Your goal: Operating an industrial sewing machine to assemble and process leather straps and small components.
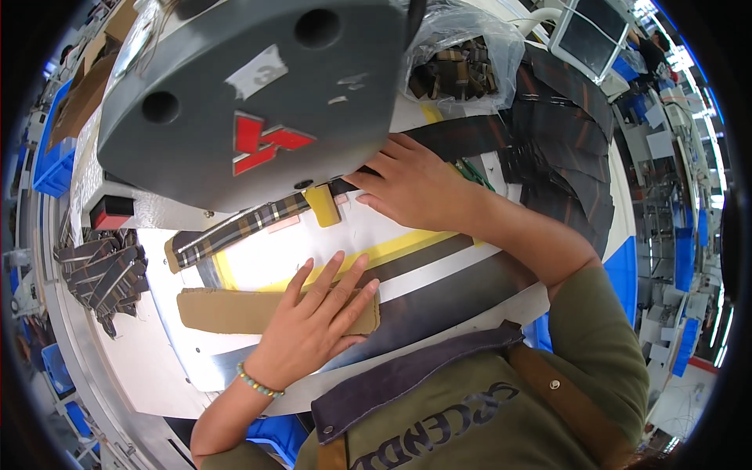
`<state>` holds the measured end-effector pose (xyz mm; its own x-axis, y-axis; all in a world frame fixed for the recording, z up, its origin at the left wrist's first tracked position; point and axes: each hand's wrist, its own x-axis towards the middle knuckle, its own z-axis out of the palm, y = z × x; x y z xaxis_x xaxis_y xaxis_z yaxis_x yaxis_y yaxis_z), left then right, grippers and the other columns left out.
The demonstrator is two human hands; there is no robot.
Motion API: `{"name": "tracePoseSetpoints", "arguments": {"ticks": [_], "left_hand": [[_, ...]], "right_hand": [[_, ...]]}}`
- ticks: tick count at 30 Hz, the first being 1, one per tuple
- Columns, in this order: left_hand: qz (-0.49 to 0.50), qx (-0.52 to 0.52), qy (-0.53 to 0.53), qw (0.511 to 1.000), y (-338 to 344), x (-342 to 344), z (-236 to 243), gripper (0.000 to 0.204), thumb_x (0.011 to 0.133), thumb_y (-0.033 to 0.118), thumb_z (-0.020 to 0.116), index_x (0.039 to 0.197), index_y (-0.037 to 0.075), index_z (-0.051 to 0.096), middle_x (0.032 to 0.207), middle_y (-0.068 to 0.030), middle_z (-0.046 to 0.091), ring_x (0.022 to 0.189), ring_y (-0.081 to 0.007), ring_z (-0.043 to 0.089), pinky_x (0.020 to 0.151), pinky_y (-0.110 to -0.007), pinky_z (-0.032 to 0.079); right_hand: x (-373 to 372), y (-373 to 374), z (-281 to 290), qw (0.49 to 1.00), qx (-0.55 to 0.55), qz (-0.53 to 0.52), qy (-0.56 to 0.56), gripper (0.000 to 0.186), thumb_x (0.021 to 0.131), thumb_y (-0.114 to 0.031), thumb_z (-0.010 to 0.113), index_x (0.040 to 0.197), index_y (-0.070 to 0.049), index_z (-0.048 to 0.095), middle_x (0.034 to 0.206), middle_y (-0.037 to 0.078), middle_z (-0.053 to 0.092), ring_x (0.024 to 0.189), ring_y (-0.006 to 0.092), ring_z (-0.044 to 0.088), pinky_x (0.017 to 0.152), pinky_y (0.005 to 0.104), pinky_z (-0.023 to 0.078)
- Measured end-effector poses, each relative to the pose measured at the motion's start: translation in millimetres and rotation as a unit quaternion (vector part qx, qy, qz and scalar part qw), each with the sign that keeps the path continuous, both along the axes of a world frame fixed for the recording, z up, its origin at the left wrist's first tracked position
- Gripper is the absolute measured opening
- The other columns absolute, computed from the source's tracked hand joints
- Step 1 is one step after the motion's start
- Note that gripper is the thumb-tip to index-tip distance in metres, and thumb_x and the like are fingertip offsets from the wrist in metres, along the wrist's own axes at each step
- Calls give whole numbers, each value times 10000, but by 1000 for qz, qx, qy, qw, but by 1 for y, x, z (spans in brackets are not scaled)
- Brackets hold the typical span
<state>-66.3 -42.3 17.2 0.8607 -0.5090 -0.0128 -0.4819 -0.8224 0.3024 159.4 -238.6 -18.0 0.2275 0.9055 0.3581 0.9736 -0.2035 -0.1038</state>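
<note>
My left hand lies flat, fingers spread, on a tan cardboard strip that rests on the white machine table. My right hand presses fingertips down on a plaid fabric strap close under the grey sewing machine head. The strap runs left from beneath the head, past a yellow tab. Neither hand grips anything; both press flat.
A pile of finished plaid straps lies at the left. Dark fabric pieces are stacked at the right, near a clear bag of straps. Blue bins stand at the far left, and a small screen is at the top right.
</note>
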Motion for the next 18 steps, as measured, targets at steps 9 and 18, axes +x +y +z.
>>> {"name": "tracePoseSetpoints", "arguments": {"ticks": [9, 18], "left_hand": [[91, 7, -67, 994, 0, 18, -21, 831, 875, 399, 805, 1565, 25, 530, 1635, -172, 519, 1511, -418, 456, 1220, -561, 379], [269, 47, -160, 949, 30, 44, -16, 524, 972, 210, 767, 1419, -36, 650, 1447, -183, 667, 1338, -432, 597, 1125, -517, 488]], "right_hand": [[0, 1, 0, 1000, -5, 6, -2, 482, 913, -271, 798, 1329, -44, 709, 1389, 136, 630, 1327, 339, 609, 1121, 463, 495], [0, 0, 0, 1000, -15, 10, 0, 491, 918, -267, 793, 1342, -35, 705, 1405, 146, 632, 1347, 341, 598, 1136, 462, 488]]}}
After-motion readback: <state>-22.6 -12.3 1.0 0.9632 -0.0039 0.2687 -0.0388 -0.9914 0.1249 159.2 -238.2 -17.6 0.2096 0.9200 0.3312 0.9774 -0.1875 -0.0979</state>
